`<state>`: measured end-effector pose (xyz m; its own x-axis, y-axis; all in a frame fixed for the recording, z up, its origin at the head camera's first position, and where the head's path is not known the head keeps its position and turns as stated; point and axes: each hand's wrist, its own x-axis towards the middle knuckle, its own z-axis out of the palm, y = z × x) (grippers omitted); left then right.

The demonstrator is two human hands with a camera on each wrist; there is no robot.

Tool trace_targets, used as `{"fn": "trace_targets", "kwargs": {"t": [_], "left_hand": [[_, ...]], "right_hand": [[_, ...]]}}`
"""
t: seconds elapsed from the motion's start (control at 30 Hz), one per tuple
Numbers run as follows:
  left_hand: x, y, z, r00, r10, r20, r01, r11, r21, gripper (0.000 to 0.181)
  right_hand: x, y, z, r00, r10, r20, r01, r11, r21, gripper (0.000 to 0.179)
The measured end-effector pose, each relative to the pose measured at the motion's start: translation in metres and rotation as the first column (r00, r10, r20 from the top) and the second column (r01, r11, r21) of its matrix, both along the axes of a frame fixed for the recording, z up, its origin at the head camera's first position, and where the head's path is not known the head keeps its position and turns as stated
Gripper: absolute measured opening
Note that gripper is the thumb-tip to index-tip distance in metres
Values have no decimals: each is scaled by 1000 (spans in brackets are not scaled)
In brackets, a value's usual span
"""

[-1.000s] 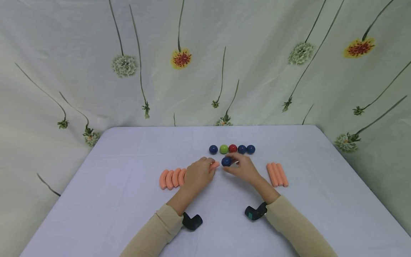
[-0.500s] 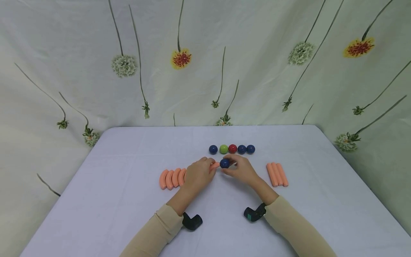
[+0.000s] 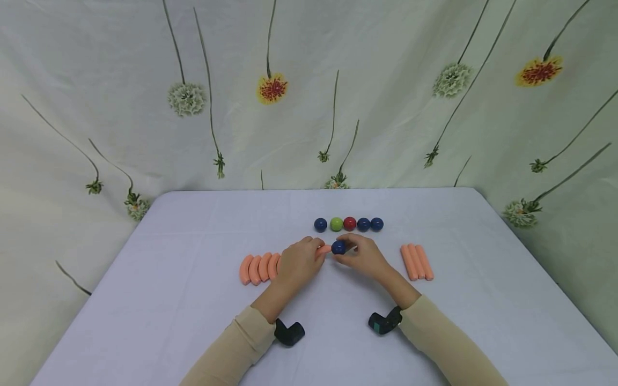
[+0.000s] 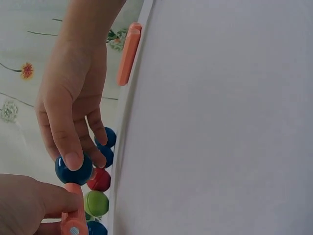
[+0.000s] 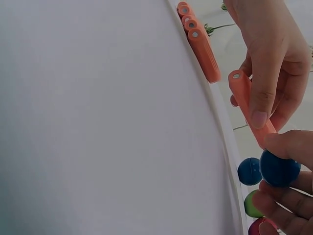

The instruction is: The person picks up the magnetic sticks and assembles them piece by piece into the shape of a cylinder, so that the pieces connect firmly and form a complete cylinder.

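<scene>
My left hand (image 3: 300, 260) pinches an orange rod (image 5: 240, 90) between thumb and fingers; a silver disc shows in its end. My right hand (image 3: 365, 255) holds a glossy blue ball (image 3: 338, 247) by thumb and fingertips. Ball and rod end touch, as the left wrist view also shows with the blue ball (image 4: 68, 172) against the rod (image 4: 73, 190). Both hands are above the middle of the table. Part of the rod is hidden by the left fingers. Beside the left hand lie several curved orange rods (image 3: 254, 269), partly covered by it.
Behind the hands stands a row of balls: a blue ball (image 3: 321, 224), a green ball (image 3: 336, 224), a red ball (image 3: 350, 223) and two blue balls (image 3: 370, 224). Straight orange rods (image 3: 417, 262) lie at the right on the white-covered table (image 3: 203, 214). A flowered cloth (image 3: 386, 96) hangs behind.
The right hand has moved slightly left, bringing the blue ball from just apart into contact with the rod's end. The left hand stays in place.
</scene>
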<state>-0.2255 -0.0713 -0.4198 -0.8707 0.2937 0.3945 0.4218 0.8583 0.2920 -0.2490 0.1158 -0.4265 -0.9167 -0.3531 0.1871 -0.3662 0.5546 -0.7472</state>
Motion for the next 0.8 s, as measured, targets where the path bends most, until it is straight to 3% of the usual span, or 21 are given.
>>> {"fn": "trace_targets", "kwargs": {"t": [0.33, 0.6, 0.8], "left_hand": [[-10, 2, 0, 988, -79, 131, 84, 996, -35, 19], [-20, 11, 0, 976, -152, 156, 163, 985, -59, 13], [-29, 18, -2, 960, -200, 194, 218, 973, -75, 20]], "right_hand": [[-3, 15, -6, 997, 51, 63, -49, 999, -22, 40], [1, 26, -5, 997, 35, 75, -36, 999, 13, 37], [3, 34, -6, 997, 8, 77, -12, 999, 51, 34]]}}
